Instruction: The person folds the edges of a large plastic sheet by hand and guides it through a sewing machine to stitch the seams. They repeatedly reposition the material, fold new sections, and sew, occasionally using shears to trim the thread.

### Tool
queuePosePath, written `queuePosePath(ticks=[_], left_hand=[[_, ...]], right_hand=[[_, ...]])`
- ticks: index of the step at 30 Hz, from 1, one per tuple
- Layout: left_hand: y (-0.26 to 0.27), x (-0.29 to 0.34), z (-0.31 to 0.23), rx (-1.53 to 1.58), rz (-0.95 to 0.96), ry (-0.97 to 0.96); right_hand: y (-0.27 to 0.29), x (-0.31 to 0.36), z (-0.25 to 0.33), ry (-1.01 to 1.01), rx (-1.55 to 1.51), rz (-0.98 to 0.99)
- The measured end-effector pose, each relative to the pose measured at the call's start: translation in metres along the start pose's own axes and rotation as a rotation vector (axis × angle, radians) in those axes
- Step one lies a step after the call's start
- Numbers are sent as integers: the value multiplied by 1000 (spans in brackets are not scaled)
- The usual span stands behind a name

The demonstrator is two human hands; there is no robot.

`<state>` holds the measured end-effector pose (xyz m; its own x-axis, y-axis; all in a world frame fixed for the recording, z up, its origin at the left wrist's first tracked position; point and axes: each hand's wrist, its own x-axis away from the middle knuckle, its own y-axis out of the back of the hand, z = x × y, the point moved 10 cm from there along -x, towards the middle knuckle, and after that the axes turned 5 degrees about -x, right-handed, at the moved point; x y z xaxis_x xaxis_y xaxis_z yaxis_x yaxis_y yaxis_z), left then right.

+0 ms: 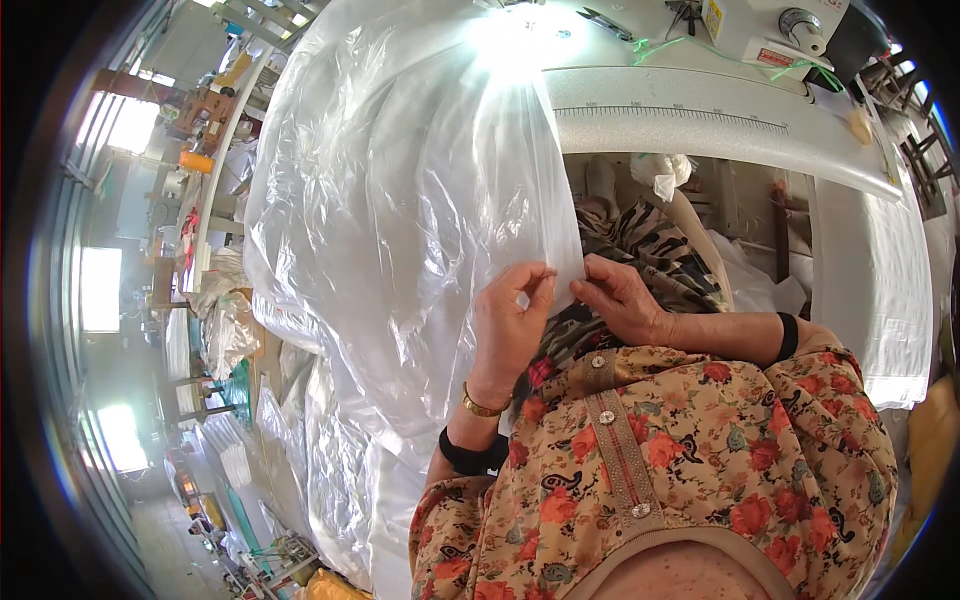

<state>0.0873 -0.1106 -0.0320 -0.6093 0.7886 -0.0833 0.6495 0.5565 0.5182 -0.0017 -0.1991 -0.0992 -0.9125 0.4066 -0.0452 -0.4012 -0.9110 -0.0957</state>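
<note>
A large sheet of shiny, translucent plastic film (400, 200) drapes from the sewing machine table (680, 130) down over my lap and to the left. My left hand (512, 318) pinches the film near its right edge, thumb against fingers. Close beside it, my right hand (625, 300) also pinches that edge, its thumb and forefinger pressed together. Both hands are in front of my body, just below the table's front edge. Up at the machine, a bright lamp (515, 45) glares over the film and washes out what lies under it.
A printed ruler scale (670, 112) runs along the table. Green threads (660, 48) and a grey machine housing with a dial (800, 30) are at the back right. White material (875, 290) hangs at the right. Cluttered shelves (205, 140) and crumpled plastic (230, 335) stand left.
</note>
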Motion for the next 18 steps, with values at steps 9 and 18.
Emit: queuePosePath(ticks=[9,18], left_hand=[[-5,4,-49,-549,-51,-425],[16,-8,18,-150,28,27]], right_hand=[[-23,0,35,295,116,192],[-49,-6,49,595,583,446]])
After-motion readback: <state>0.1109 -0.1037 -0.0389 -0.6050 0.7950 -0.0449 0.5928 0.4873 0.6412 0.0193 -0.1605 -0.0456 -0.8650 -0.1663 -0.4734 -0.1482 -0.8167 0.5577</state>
